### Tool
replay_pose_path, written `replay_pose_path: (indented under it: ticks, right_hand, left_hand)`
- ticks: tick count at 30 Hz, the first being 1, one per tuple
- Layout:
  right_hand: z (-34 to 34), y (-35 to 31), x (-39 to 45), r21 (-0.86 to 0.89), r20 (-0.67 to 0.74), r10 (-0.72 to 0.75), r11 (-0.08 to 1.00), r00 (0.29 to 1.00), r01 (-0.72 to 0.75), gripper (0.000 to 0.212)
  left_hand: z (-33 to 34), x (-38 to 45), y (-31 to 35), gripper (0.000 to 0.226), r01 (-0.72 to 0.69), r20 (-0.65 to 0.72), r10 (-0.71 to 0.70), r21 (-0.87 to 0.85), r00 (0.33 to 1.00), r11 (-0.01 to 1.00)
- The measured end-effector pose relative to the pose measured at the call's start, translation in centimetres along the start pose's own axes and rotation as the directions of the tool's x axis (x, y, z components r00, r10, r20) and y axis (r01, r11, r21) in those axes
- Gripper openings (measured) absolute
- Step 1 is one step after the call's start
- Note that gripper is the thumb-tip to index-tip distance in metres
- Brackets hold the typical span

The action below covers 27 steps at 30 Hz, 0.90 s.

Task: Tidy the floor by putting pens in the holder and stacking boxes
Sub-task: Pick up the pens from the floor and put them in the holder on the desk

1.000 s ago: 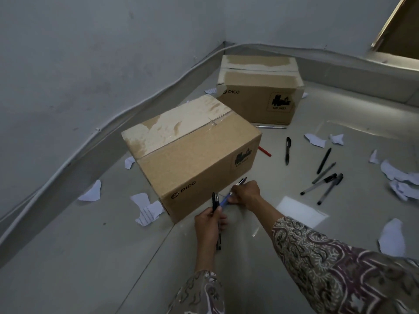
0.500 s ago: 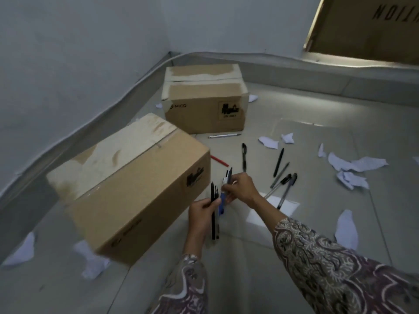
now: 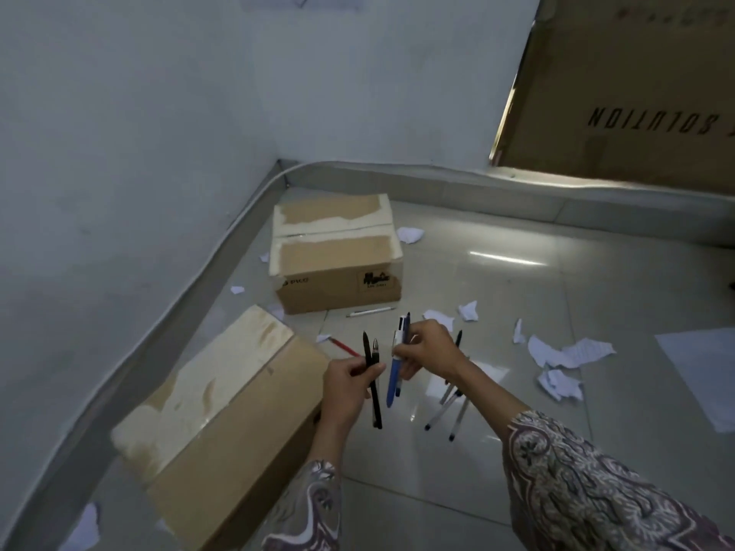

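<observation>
The left hand (image 3: 345,385) grips two black pens (image 3: 373,381) upright in curled fingers, and the right hand (image 3: 428,349), just beside it, pinches a blue pen and a dark pen (image 3: 397,361) together. More pens (image 3: 447,407) lie on the tiled floor (image 3: 517,451) under the right wrist, with a red pen (image 3: 343,346) and a silver pen (image 3: 370,312) farther off. A near cardboard box (image 3: 222,427) sits left of the hands, a far cardboard box (image 3: 338,268) stands toward the corner, and torn paper scraps (image 3: 557,359) lie scattered on the right.
</observation>
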State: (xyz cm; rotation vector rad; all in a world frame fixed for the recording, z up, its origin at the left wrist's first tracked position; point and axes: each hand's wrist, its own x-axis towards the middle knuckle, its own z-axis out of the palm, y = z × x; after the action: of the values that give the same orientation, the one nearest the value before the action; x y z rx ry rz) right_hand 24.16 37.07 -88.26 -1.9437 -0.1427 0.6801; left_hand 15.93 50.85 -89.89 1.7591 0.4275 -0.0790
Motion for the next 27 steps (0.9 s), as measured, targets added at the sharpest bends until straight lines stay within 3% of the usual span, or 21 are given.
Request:
replay_pose_path:
  ticks: [7,16,21,27]
  right_hand:
    - [-9.9,-14.3,-9.5,0.138,0.124,0.012,0.99,0.992,-0.03,0.006]
    - [-23.2,-29.9,-22.0,0.244,0.096,-0.034,0.97,0.995,0.009,0.01]
    - [-30.2,-36.3,-28.0,0.268,0.04,-0.066,0.962,0.997,0.053,0.012]
    - [-37.5,-41.9,-33.7,0.183,-0.103,-0.13,0.972,0.986,0.147,0.009]
  left_hand:
    - [-1.1,-4.5,18.2,0.01,-0.049,0.097,0.037,0.13,0.995,0.99]
    - [0.4,-10.8,42.1,0.014,-0.148,0.336,0.088,0.158,0.938,0.976]
    - [1.9,-13.0,53.0,0.016,-0.194,0.465,0.092,0.176,0.88,0.965]
    - [5.4,-14.8,63.0,0.015,-0.334,0.53,0.191,0.189,0.826,0.923]
